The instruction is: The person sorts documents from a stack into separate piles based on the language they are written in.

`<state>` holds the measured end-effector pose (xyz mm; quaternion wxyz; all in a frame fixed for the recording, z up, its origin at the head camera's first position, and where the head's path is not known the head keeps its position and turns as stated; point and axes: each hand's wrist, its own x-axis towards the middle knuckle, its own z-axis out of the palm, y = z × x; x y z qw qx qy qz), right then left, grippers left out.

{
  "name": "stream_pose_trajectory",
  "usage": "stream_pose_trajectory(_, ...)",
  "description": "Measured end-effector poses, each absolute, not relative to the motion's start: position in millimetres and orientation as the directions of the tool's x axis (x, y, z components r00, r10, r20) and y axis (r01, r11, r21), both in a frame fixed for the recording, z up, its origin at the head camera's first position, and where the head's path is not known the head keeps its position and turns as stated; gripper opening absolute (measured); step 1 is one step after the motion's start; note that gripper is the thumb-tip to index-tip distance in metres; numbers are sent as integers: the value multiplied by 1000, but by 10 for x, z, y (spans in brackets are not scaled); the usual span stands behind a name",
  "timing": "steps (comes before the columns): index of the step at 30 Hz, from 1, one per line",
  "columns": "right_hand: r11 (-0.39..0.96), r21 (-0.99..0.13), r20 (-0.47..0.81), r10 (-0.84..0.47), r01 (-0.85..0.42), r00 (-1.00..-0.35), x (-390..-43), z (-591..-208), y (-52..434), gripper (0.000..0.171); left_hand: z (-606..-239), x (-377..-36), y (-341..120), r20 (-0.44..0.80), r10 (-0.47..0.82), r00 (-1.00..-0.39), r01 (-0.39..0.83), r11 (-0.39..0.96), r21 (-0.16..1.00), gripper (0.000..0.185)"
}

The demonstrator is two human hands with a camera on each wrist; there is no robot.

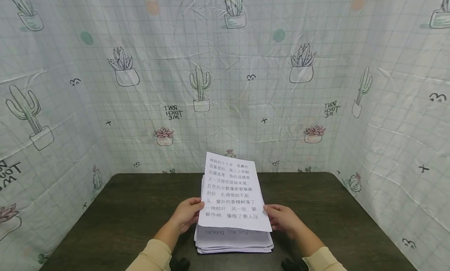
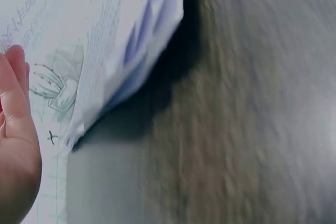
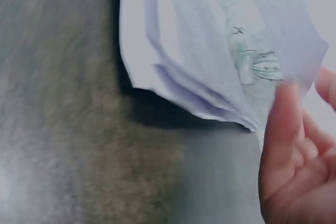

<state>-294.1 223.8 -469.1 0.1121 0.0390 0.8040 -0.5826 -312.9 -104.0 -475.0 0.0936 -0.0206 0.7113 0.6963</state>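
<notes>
A printed sheet of paper (image 1: 232, 192) with Chinese text is raised and tilted over a stack of paper (image 1: 233, 245). My left hand (image 1: 186, 213) pinches its left edge. On the opposite edge, my right hand (image 1: 284, 219) pinches the sheet between thumb and fingers. English print shows on the stack just under the lifted sheet, which hides most of the pile. In the right wrist view the stack (image 3: 184, 51) has loose, uneven, slightly curled edges, and the sheet (image 3: 294, 30) stands apart from it. The left wrist view catches only part of the left hand (image 2: 18, 145).
The stack lies on a dark wooden table (image 1: 140, 196), near its front. A pale curtain (image 1: 225, 91) with cactus prints surrounds the table at the back and both sides. Small black objects (image 1: 180, 264) sit beside both sleeves at the bottom.
</notes>
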Motion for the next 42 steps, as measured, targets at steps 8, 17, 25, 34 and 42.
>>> stream_pose_trajectory(8, 174, -965, -231, -207, 197, -951, -2915, -4616, 2432, 67, -4669, -3143, -856, -156, 137, -978, -164, -47, 985, 41)
stream_pose_trajectory(17, 168, -966, -220, -142, 196, -965, -2884, -4538, 2786, 67, -4578, -3224, -589, -163, 293, -942, -192, -74, 979, 57)
stream_pose_trajectory(25, 200, -956, -234, -82, 214, -969, -2836, -4534, 3141, 69, -4559, -3212, -201, -168, 270, -948, -189, -55, 980, 53)
stream_pose_trajectory(34, 211, -956, -227, -81, 206, -971, -2734, -4555, 3494, 69, -4623, -3183, 189, -168, 230, -959, -185, -53, 981, 52)
stream_pose_trajectory(42, 165, -956, -255, -50, 244, -966, -2687, -4581, 3740, 69, -4623, -3156, 456, -177, 205, -963, -180, 5, 984, 49)
